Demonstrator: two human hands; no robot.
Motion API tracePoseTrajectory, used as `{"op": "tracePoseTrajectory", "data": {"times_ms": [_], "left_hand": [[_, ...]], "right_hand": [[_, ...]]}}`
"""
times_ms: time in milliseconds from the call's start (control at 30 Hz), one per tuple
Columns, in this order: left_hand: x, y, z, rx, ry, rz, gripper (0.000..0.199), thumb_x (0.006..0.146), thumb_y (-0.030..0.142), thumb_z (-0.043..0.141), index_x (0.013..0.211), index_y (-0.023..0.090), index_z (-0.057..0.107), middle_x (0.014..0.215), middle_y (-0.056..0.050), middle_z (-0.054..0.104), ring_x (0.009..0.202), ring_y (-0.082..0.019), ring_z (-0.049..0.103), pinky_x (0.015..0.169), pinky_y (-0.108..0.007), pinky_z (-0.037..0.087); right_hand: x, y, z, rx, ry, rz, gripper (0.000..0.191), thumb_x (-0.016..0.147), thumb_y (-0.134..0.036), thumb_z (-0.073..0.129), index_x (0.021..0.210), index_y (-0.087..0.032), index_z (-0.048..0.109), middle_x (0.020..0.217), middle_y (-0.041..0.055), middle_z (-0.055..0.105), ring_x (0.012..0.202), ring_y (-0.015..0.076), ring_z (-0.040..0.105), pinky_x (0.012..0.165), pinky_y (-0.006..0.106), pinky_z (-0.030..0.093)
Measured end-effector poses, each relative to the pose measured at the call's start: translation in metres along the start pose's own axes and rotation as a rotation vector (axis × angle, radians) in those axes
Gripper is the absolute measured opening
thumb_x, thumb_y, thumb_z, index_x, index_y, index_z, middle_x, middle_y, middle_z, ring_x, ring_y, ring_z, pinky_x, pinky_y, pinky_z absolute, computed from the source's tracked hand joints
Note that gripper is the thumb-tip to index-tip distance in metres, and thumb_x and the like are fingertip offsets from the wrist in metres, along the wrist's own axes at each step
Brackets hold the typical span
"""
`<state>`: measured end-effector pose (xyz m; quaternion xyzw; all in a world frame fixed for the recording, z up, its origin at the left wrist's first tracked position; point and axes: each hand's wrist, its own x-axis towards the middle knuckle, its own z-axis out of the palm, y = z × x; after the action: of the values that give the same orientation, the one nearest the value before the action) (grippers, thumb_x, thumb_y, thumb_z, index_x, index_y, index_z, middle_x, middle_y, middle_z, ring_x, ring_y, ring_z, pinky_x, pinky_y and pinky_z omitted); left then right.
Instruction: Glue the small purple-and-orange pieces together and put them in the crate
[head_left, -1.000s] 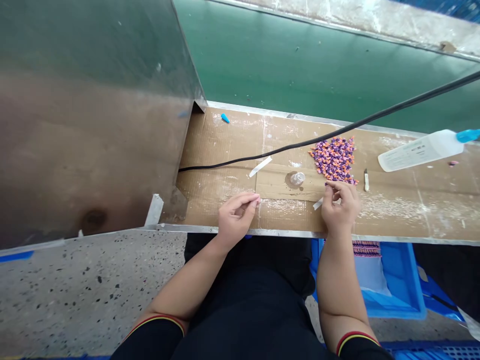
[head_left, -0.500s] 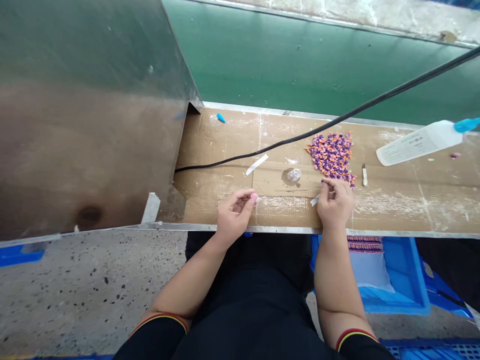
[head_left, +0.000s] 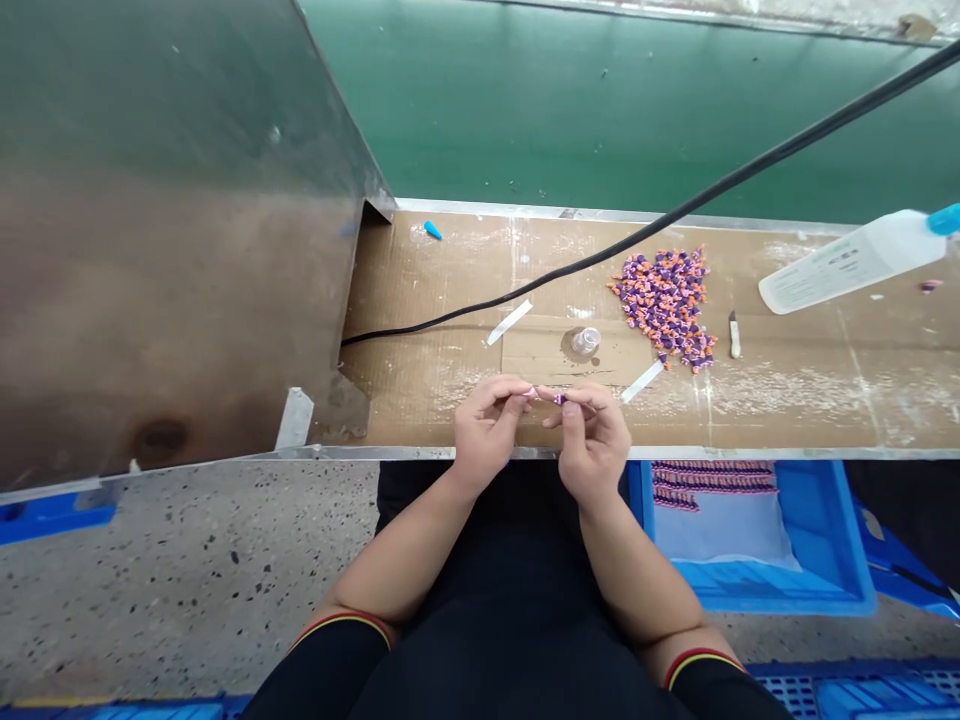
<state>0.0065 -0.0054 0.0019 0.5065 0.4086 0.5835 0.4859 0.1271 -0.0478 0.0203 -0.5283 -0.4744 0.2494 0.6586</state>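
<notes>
My left hand [head_left: 487, 428] and my right hand [head_left: 592, 435] meet above the front edge of the cardboard-covered bench [head_left: 420, 400]. Their fingertips pinch a tiny pink-and-purple piece [head_left: 547, 396] between them; the pink part sits on the left, the purple part on the right. To the right lies a heap of small purple-and-orange pieces [head_left: 664, 305]. A white paper strip [head_left: 642, 381] lies near my right hand, and a small clear bottle [head_left: 586, 341] stands beyond my hands.
A white squeeze bottle with a blue cap [head_left: 847, 260] lies at right, near a small knife [head_left: 734, 335]. A black cable [head_left: 525, 300] crosses the bench. A metal panel [head_left: 165, 230] stands at left. Below right, a blue crate [head_left: 757, 540] holds rows of pieces.
My right hand has moved left from the heap, and my hands have come together at their fingertips. The pink and purple parts now touch. The view has tilted slightly.
</notes>
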Motion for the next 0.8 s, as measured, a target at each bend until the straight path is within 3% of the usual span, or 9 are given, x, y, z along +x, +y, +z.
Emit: {"op": "tracePoseTrajectory", "data": {"times_ms": [133,233,367,500,700,800], "left_hand": [[-0.002,0.002,-0.004,0.162,-0.055,0.161,0.016,0.103,0.023,0.071,0.110,0.025,0.086,0.100,-0.006,0.084,0.087,-0.014,0.080,0.083,-0.027,0.068],[-0.002,0.004,-0.004,0.205,-0.076,0.227,0.020,0.105,0.023,0.068,0.115,0.027,0.085,0.105,-0.006,0.085,0.094,-0.016,0.081,0.089,-0.030,0.068],[-0.005,0.003,0.000,0.060,0.004,0.056,0.018,0.101,0.034,0.076,0.112,0.024,0.086,0.094,-0.006,0.084,0.080,-0.015,0.080,0.078,-0.028,0.068],[-0.004,0.002,0.002,-0.130,0.087,-0.172,0.038,0.087,0.049,0.090,0.112,0.020,0.086,0.092,-0.008,0.084,0.076,-0.018,0.081,0.076,-0.030,0.070],[0.004,0.000,-0.003,-0.169,0.033,-0.163,0.019,0.083,0.041,0.094,0.091,0.025,0.089,0.099,-0.009,0.085,0.094,-0.018,0.082,0.090,-0.027,0.068],[0.004,0.001,-0.003,-0.185,0.014,-0.187,0.019,0.084,0.042,0.093,0.093,0.025,0.089,0.098,-0.009,0.085,0.094,-0.019,0.083,0.091,-0.029,0.069]], "right_hand": [[-0.005,0.003,0.004,0.038,0.031,-0.041,0.011,0.109,-0.021,0.061,0.114,-0.026,0.069,0.108,0.0019,0.064,0.086,0.0160,0.083,0.061,0.024,0.069],[-0.005,0.006,0.002,-0.007,0.014,-0.062,0.011,0.109,-0.021,0.060,0.115,-0.026,0.069,0.109,0.0032,0.066,0.087,0.0168,0.082,0.061,0.025,0.070],[-0.006,0.008,0.004,-0.033,0.002,-0.057,0.010,0.110,-0.022,0.059,0.115,-0.026,0.067,0.110,0.0035,0.065,0.083,0.0157,0.081,0.059,0.026,0.071],[-0.006,0.007,0.005,-0.066,-0.014,-0.096,0.013,0.110,-0.020,0.056,0.116,-0.026,0.066,0.108,0.0036,0.065,0.086,0.0163,0.082,0.061,0.025,0.071],[-0.005,0.006,0.010,-0.074,-0.053,-0.140,0.016,0.108,-0.016,0.057,0.116,-0.026,0.067,0.108,0.0055,0.069,0.095,0.0193,0.081,0.066,0.030,0.072],[-0.008,0.007,0.014,-0.059,-0.040,-0.133,0.016,0.108,-0.017,0.057,0.116,-0.027,0.068,0.106,0.0056,0.069,0.095,0.0190,0.078,0.067,0.031,0.073]]}}
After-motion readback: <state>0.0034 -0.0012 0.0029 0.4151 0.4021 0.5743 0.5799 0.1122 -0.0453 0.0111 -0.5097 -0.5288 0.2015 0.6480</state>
